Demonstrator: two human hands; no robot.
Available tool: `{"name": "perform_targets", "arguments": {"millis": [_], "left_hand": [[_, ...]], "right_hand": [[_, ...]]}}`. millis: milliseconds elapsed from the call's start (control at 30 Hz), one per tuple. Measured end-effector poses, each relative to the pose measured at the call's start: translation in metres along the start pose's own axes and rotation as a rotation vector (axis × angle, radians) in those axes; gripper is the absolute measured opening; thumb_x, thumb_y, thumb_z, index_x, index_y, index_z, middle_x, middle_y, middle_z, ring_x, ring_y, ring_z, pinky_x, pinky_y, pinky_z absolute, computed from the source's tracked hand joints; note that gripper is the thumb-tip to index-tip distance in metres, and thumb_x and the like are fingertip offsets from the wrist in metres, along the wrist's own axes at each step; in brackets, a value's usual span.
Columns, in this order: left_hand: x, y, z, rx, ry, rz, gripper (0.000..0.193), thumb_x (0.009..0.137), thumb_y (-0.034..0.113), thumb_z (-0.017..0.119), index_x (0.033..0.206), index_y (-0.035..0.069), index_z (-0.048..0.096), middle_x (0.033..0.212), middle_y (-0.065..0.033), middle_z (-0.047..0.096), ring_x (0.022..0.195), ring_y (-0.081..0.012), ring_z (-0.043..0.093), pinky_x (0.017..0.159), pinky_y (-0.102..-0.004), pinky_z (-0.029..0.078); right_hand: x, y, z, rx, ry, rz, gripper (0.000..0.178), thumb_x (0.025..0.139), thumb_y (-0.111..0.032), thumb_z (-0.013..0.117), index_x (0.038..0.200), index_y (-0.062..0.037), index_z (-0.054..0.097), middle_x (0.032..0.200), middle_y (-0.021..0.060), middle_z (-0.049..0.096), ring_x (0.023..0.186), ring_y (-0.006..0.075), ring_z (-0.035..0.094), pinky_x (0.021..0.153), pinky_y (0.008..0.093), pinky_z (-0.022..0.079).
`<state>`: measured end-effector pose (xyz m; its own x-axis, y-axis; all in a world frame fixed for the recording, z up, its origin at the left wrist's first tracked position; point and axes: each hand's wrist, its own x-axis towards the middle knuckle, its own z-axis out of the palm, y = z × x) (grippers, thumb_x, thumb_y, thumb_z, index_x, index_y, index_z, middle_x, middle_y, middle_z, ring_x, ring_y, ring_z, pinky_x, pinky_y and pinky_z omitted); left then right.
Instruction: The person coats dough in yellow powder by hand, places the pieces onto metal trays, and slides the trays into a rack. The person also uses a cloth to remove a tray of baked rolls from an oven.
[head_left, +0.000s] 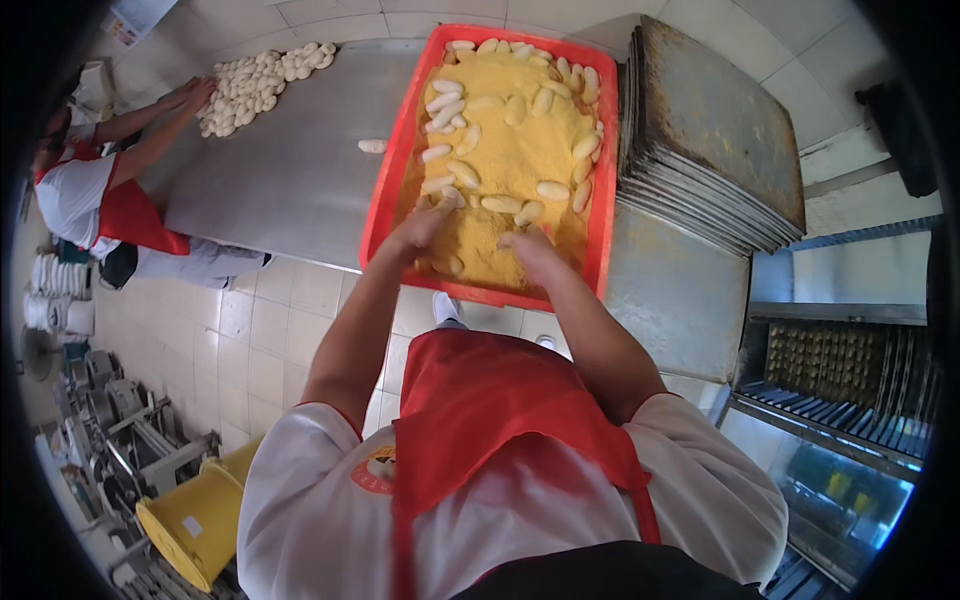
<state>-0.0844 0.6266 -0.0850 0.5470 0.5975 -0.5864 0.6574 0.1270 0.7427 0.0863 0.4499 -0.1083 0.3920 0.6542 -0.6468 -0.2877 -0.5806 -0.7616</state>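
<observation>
A red plastic tray (385, 190) full of yellow crumbs (505, 150) rests on a steel table (290, 170). Several pale oblong dough pieces (552, 190) lie in the crumbs, mostly along the left, top and right. My left hand (420, 228) presses into the crumbs at the tray's near left, coated in them. My right hand (528, 250) is buried in the crumbs near the front edge. Whether either hand holds a piece is hidden by the crumbs.
A stack of dark metal baking trays (705, 140) stands right of the red tray. One loose dough piece (372, 146) lies on the table. At far left another person's hands (195, 95) work a heap of dough pieces (255, 85). A rack (840, 400) holds filled trays; a yellow bucket (200, 520) stands on the floor.
</observation>
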Motion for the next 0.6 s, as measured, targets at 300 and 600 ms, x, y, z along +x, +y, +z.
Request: {"name": "perform_targets", "arguments": {"millis": [300,600], "left_hand": [[-0.037,0.060,-0.074,-0.513,-0.129,0.232,0.087,0.102,0.050,0.061,0.164,0.001,0.023,0.159,-0.0249,0.041,0.147,-0.0329,0.042,0.117,-0.0439,0.038],[-0.038,0.017,-0.122,-0.398,0.104,0.430,0.014,0.104,0.010,0.062,0.105,-0.003,0.067,0.097,-0.0046,0.069,0.089,-0.0108,0.063,0.081,-0.0282,0.052]], "right_hand": [[0.044,-0.194,0.066,-0.173,0.176,-0.574,0.060,0.088,-0.024,0.069,0.142,-0.0021,0.056,0.128,0.0147,0.067,0.119,0.0319,0.063,0.103,0.0412,0.049],[0.139,-0.233,0.122,-1.330,0.288,-0.632,0.052,0.088,-0.037,0.070,0.139,-0.0275,0.062,0.147,0.0105,0.052,0.139,0.0405,0.043,0.110,0.0660,0.037]]}}
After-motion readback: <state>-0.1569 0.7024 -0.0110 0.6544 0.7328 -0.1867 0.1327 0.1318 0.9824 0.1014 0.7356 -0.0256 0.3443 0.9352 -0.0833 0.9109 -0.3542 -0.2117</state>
